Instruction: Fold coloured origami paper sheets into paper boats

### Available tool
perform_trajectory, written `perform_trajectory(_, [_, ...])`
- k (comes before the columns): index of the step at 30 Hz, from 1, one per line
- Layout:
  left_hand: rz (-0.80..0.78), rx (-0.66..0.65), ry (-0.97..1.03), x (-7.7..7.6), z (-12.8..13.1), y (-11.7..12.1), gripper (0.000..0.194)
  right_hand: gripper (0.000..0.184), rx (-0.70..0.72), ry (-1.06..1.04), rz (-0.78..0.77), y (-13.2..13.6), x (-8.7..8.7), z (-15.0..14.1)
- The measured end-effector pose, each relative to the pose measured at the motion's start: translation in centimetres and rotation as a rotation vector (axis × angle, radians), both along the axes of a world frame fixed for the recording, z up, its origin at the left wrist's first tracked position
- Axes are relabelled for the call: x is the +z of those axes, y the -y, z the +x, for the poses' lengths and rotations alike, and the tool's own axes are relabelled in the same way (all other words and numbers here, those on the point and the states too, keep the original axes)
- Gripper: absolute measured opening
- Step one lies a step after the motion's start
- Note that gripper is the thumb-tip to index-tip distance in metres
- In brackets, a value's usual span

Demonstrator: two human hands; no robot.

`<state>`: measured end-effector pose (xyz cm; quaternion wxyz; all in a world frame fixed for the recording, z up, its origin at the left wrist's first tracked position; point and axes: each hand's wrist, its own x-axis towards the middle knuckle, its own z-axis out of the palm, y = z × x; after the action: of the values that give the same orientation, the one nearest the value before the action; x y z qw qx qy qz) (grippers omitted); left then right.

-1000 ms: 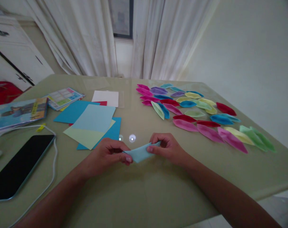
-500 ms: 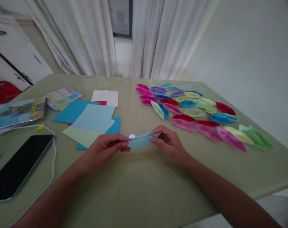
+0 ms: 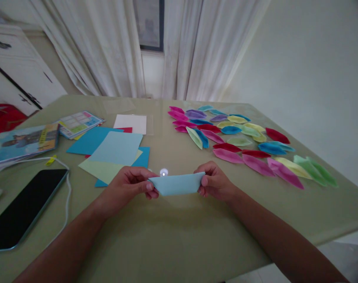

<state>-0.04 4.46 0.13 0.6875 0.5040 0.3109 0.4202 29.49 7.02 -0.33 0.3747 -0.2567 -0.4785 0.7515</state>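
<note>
A folded piece of light blue paper [image 3: 178,184], boat-like with slanted ends, is held up over the near middle of the table. My left hand [image 3: 131,182] pinches its left end between thumb and fingers. At the opposite end, my right hand [image 3: 216,181] grips the corner, with the thumb on the near side. Beyond my left hand lie loose square sheets: a light blue sheet [image 3: 118,147], a pale green sheet [image 3: 102,169] and darker blue sheets [image 3: 89,140]. Several folded paper shapes like petals or boats, such as a pink one [image 3: 257,165], spread beyond my right hand.
A phone [image 3: 25,208] and a white cable [image 3: 67,204] lie on the left of the table [image 3: 173,243]. Behind them are a picture book [image 3: 22,141] and printed cards [image 3: 80,124]. A white square [image 3: 131,124] rests farther back. Curtains hang beyond the far edge.
The folded paper was tilted and mostly covered by my fingers; now it is turned level, its long side facing me. My right hand has shifted outward to the paper's right end.
</note>
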Motion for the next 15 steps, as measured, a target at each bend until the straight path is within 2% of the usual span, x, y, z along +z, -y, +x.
perform_trajectory(4, [0.049, 0.046, -0.028, -0.12, 0.53, 0.21, 0.015, 0.047, 0.003, -0.001, -0.042, 0.21, 0.08, -0.22])
perform_trajectory(9, [0.073, 0.046, -0.02, -0.36, 0.7, 0.38, 0.021, 0.037, -0.042, -0.045, -0.111, 0.29, 0.43, -0.5])
perform_trajectory(15, [-0.015, -0.023, 0.048, -0.06, 0.55, 0.6, 0.021, 0.028, 0.013, -0.045, -0.153, 0.44, 0.9, -0.65])
